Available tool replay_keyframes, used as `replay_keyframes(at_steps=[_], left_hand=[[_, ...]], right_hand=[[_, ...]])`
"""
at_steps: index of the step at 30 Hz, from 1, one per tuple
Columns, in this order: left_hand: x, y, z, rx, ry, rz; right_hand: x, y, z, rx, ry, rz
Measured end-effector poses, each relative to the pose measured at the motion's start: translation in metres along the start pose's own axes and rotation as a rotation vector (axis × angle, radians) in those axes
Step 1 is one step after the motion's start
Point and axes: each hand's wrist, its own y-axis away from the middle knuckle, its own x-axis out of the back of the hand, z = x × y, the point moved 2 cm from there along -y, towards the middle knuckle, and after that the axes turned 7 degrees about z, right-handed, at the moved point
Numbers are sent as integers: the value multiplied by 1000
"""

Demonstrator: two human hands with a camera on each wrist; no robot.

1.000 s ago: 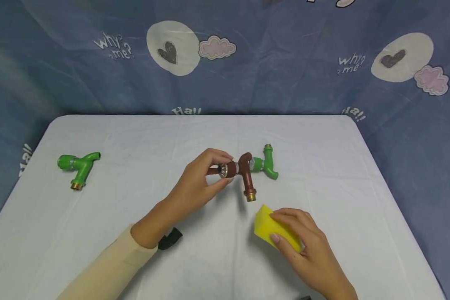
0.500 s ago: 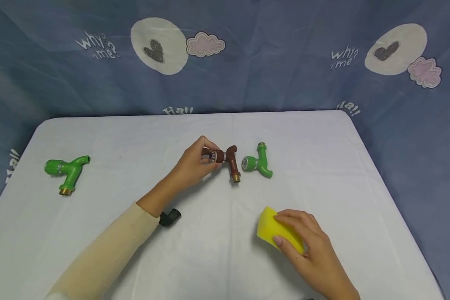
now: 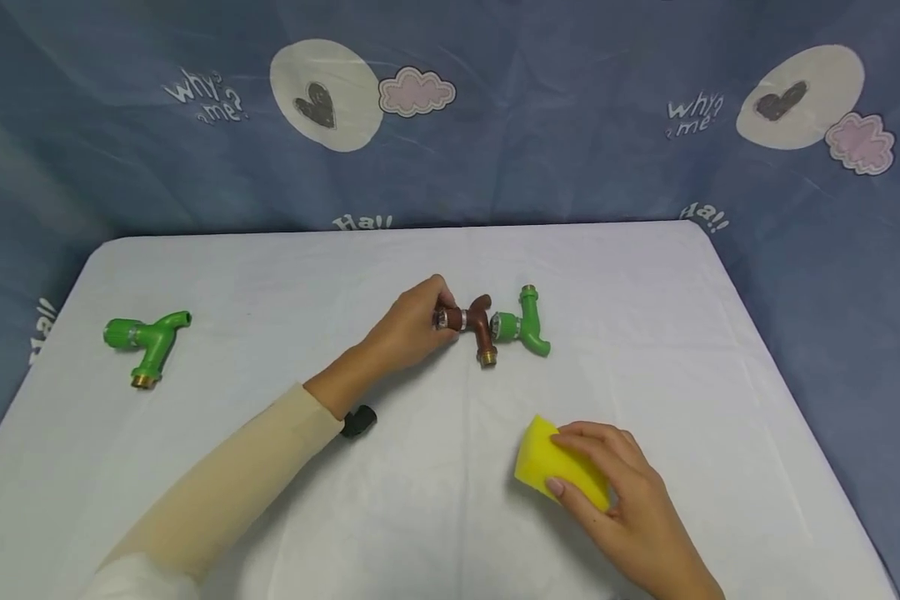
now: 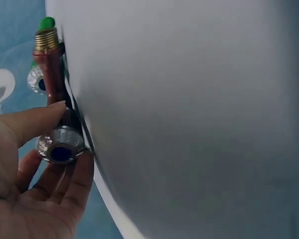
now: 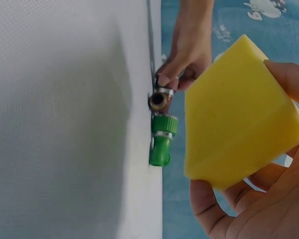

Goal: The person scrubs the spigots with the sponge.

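My left hand [image 3: 412, 325] pinches the knob end of a brown faucet [image 3: 482, 329] between thumb and fingers. In the left wrist view the knob's clear ring and dark blue cap [image 4: 61, 153] face the palm, and the brass thread [image 4: 46, 40] points away. Just right of the brown faucet lies a green faucet [image 3: 528, 325], its knob toward it; whether they touch I cannot tell. My right hand [image 3: 622, 492] holds a yellow sponge [image 3: 558, 467] by its sides, nearer the front of the table. The right wrist view shows the sponge [image 5: 239, 114] large, thumb and fingers at its edges.
Another green faucet [image 3: 147, 346] lies at the table's left. A black object [image 3: 360, 421], partly hidden by the left sleeve [image 3: 232, 475], shows near the left wrist. The white table [image 3: 645, 283] meets a blue printed cloth [image 3: 540, 125] at its back edge.
The left hand has moved the brown faucet away from the front, and it no longer overlaps the green faucet's knob. The right hand and sponge have barely moved. The head view has shifted slightly.
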Motion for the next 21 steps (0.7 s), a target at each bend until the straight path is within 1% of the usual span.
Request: replay_keyframes(at_steps=[4, 7, 9, 11, 13, 14, 16, 19, 21], left_hand=[[-3, -2, 3, 28, -45, 1], [-2, 1, 3, 52, -56, -16], [3, 3, 5, 74, -73, -35], [11, 6, 9, 99, -85, -48], [24, 12, 11, 130, -99, -41], [33, 15, 10, 148, -109, -27], [53, 25, 5, 184, -136, 0], [90, 46, -13, 225, -221, 30], [117, 62, -29, 255, -283, 31]], right_hand=[[-1, 1, -2, -4, 3, 5], [0, 3, -3, 1, 5, 10], [1, 4, -4, 3, 12, 17], [3, 5, -5, 1, 17, 26], [5, 6, -5, -6, 27, 31], [5, 7, -6, -14, 27, 31], [5, 7, -6, -25, 25, 29], [5, 7, -6, -32, 18, 25], [5, 6, -6, -35, 18, 21]])
